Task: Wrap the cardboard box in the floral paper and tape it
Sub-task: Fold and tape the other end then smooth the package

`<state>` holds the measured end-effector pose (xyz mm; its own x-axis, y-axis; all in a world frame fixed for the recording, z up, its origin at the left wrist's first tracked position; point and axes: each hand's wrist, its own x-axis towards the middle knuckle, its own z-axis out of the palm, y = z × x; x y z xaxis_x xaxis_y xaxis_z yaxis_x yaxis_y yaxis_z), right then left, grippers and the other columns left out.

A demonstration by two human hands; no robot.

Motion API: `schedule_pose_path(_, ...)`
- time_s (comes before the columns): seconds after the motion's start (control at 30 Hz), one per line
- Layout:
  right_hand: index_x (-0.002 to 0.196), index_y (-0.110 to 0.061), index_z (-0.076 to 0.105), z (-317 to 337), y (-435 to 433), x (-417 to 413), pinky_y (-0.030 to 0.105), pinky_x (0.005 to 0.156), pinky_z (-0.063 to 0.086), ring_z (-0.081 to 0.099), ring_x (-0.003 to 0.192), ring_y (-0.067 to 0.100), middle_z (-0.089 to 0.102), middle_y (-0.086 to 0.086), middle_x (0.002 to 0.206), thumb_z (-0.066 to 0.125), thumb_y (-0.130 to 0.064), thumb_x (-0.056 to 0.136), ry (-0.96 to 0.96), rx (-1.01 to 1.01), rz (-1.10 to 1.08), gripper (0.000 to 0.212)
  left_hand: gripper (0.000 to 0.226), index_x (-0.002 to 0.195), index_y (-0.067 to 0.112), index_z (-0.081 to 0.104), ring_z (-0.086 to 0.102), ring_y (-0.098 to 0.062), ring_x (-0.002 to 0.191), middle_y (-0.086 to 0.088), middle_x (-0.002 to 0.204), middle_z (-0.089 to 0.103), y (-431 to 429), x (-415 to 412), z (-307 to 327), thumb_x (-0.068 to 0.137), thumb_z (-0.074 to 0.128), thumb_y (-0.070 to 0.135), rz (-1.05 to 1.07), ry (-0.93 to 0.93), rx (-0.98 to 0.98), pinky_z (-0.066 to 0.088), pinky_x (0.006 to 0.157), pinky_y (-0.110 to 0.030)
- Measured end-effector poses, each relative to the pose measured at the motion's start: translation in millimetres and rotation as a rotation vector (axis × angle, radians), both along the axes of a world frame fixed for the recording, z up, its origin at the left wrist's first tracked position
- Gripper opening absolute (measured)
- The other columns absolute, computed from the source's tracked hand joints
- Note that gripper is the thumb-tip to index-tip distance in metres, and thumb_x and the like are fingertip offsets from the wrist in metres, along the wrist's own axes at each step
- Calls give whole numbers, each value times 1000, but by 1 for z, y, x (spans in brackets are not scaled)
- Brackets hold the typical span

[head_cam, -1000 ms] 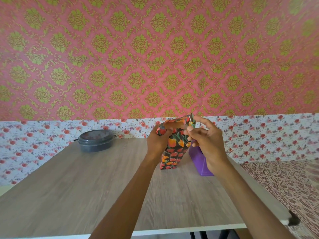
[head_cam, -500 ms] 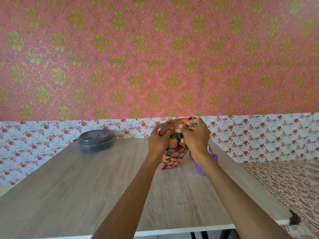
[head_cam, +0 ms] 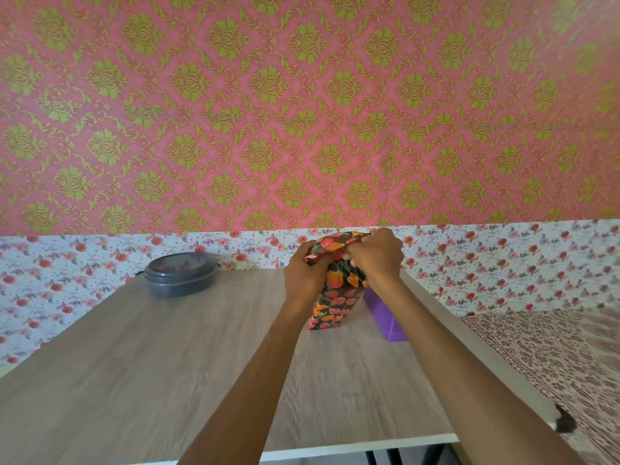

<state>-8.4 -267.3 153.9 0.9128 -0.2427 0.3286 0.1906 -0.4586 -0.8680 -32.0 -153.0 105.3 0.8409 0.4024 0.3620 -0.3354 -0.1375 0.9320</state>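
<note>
The box [head_cam: 332,302], covered in dark paper with red and orange flowers, stands on end near the far middle of the wooden table [head_cam: 167,357]. My left hand [head_cam: 303,273] grips its upper left side, fingers curled round the paper. My right hand [head_cam: 375,255] holds the top right, fingers curled over the folded paper at the upper end. The cardboard itself is hidden under the paper. No tape shows in view.
A purple block [head_cam: 385,317] lies just right of the box, partly behind my right forearm. A dark round lidded container [head_cam: 179,273] sits at the table's far left. A patterned cloth surface [head_cam: 550,357] lies to the right, beyond the table edge.
My right hand has come in from the right and closed over the box's top fold. The box stays upright in the same spot with my left hand still on it.
</note>
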Motion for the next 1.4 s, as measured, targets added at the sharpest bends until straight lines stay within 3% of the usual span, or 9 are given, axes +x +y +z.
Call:
schedule_pose_path(0.1,76,2,72,6,-3,2,26,50,48,71,65,24,72,12,69,76,-11,71,36,-68,9,15,20,109,28,65,66,-15,93,8,97,68,1,-1,1,89,68,27,-5,-7,7,54,91,-39)
schedule_pose_path(0.33,67,-10,50,10,-7,1,20,45,34,63,64,22,66,6,72,69,-15,76,41,-296,-44,22,28,117,23,65,65,-19,99,4,106,67,1,-3,3,90,68,28,8,1,38,54,94,-43)
schedule_pose_path(0.53,72,-13,47,6,-17,-7,25,47,30,59,68,26,53,2,68,76,-72,65,-24,-501,-111,66,21,109,26,64,67,-18,94,3,103,69,1,-2,6,89,69,30,14,39,25,56,90,-45)
schedule_pose_path(0.7,72,-15,41,15,-30,-22,28,56,36,55,71,24,45,0,67,79,-75,56,65,-728,-129,73,23,112,24,64,68,-20,90,3,95,68,0,-1,7,90,68,27,16,61,16,56,89,-46)
schedule_pose_path(0.8,95,-11,53,16,-33,-17,33,59,41,62,82,29,57,5,82,77,-76,56,-43,-666,-155,80,25,115,24,61,68,-21,90,0,100,68,0,-4,9,91,67,28,-11,88,9,57,88,-48)
schedule_pose_path(0.9,140,-9,33,11,-27,-11,42,69,51,62,104,37,54,14,124,82,-71,55,-123,-517,-93,117,28,118,23,60,69,-20,90,-2,104,69,1,-6,8,91,67,28,-31,91,6,57,88,-48)
schedule_pose_path(1.13,79,-15,62,3,-21,5,28,53,40,66,70,28,63,3,71,81,-53,73,-222,-383,-85,43,14,101,35,60,69,-17,85,3,95,70,6,-8,6,92,67,26,-45,90,28,58,86,-47)
schedule_pose_path(1.3,93,-12,62,-5,-15,0,33,61,47,64,81,26,64,3,84,85,-55,64,-152,-372,66,57,15,98,37,58,69,-20,88,2,95,69,7,-6,6,92,67,27,-44,76,24,58,86,-47)
schedule_pose_path(1.4,76,-8,65,-2,-18,4,31,55,46,64,70,25,65,4,73,90,-48,62,-112,-272,4,49,17,107,30,61,68,-18,92,0,101,69,10,-8,7,92,67,28,-63,90,42,57,88,-47)
